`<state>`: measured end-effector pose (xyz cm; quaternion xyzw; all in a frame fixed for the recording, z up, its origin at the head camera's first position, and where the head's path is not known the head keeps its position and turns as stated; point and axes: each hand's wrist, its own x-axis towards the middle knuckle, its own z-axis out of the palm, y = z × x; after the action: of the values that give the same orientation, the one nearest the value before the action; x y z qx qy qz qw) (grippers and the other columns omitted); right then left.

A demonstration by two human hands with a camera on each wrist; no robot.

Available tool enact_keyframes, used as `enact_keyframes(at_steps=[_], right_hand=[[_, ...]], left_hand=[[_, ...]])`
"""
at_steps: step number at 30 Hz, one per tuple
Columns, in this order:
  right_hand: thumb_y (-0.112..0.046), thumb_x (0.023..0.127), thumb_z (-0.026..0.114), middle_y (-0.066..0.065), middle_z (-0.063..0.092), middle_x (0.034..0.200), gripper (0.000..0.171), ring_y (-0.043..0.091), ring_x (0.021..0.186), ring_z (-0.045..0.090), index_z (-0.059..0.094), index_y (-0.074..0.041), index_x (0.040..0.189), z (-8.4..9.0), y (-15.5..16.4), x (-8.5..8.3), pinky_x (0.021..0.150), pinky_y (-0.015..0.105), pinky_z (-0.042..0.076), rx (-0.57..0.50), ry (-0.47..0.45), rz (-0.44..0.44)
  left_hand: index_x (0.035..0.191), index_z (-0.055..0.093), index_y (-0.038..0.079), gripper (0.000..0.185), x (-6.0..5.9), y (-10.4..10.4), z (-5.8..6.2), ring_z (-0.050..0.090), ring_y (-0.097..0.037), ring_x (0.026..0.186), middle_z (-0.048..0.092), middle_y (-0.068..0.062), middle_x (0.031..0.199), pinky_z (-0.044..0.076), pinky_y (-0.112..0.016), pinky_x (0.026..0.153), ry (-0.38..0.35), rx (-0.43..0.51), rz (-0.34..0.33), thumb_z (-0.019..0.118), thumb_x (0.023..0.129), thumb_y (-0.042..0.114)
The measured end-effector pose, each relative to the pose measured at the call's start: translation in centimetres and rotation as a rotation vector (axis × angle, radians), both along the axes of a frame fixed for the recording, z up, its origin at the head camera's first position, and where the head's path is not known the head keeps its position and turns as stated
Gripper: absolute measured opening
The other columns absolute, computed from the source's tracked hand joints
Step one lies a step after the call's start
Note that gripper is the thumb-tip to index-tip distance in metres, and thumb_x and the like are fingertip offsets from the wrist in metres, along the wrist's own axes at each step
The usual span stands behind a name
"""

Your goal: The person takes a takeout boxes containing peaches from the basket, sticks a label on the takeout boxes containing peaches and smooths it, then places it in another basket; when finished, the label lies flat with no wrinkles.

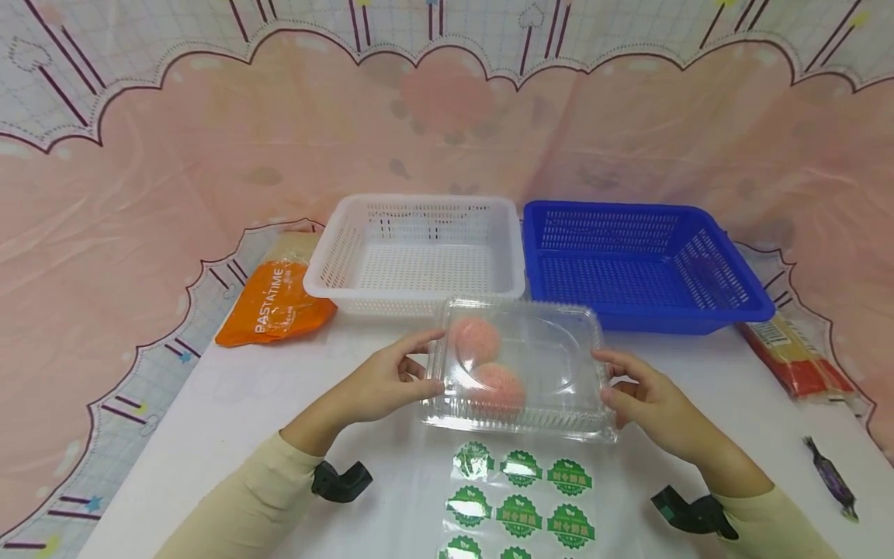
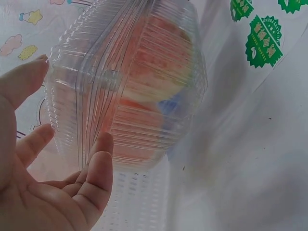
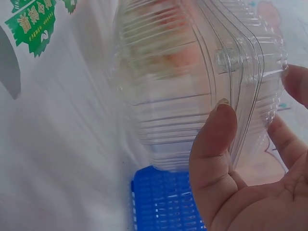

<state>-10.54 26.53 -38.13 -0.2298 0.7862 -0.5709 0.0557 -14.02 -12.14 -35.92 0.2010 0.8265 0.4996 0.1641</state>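
Hands (image 1: 384,384) flank a clear ribbed clamshell box (image 1: 520,373) with pink contents.

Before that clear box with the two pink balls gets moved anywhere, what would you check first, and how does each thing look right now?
1. Both sides held: ok. The left hand and right hand touch opposite ends of the clear box.
2. Lid down: looks ok; whether the clasps have snapped, cannot tell.
3. Contents inside: ok. Two pink balls sit under the lid.
4. Baskets free to receive: ok. The white basket and blue basket show nothing inside.
5. Sticker sheet out of the way: ok, it lies nearer the person than the box.
6. Grip firmness: cannot tell; fingers touch the rim only lightly.
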Motion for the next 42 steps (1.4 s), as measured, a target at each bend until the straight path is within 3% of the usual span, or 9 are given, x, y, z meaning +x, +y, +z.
enact_keyframes(at_steps=[3,9,20,34,42], right_hand=[[0.005,0.099,0.055,0.022,0.045,0.111,0.045,0.015,0.081,0.063,0.043,0.004,0.143,-0.3,0.1,0.2,0.059,0.031,0.056,0.000,-0.016,0.004],[0.002,0.100,0.055,0.022,0.043,0.110,0.049,0.018,0.075,0.061,0.051,-0.020,0.144,-1.0,0.2,0.4,0.060,0.031,0.056,0.006,-0.051,0.005],[-0.002,0.102,0.054,0.024,0.045,0.112,0.044,0.016,0.076,0.061,0.042,0.006,0.143,-1.6,0.2,-0.1,0.062,0.032,0.056,0.038,-0.074,-0.017],[-0.008,0.103,0.054,0.026,0.046,0.122,0.049,0.014,0.094,0.062,0.040,0.002,0.149,-1.8,0.4,-0.7,0.067,0.035,0.057,0.099,-0.146,-0.034],[-0.010,0.103,0.055,0.027,0.048,0.124,0.050,0.018,0.095,0.063,0.039,0.004,0.149,-1.7,0.3,-1.2,0.068,0.034,0.057,0.126,-0.128,-0.043]], left_hand=[[0.153,0.041,0.016,0.074,0.2,0.0,-0.2,0.064,-0.020,0.092,0.047,-0.021,0.140,0.055,-0.034,0.075,-0.011,-0.009,-0.001,0.076,0.089,0.024],[0.153,0.041,0.018,0.074,0.3,0.1,-0.8,0.063,-0.018,0.092,0.049,-0.018,0.140,0.055,-0.035,0.075,-0.027,-0.042,-0.002,0.077,0.089,0.027],[0.154,0.041,0.019,0.074,-0.1,0.4,-1.7,0.063,-0.018,0.095,0.052,-0.019,0.139,0.055,-0.034,0.077,-0.039,-0.075,0.018,0.076,0.089,0.031],[0.154,0.041,0.021,0.074,-0.8,0.4,-2.4,0.064,-0.018,0.099,0.050,-0.020,0.142,0.054,-0.036,0.079,-0.072,-0.076,0.020,0.075,0.090,0.032],[0.154,0.040,0.022,0.074,-1.4,0.4,-2.3,0.064,-0.019,0.102,0.050,-0.018,0.143,0.054,-0.036,0.081,-0.061,-0.088,0.020,0.075,0.090,0.031]])
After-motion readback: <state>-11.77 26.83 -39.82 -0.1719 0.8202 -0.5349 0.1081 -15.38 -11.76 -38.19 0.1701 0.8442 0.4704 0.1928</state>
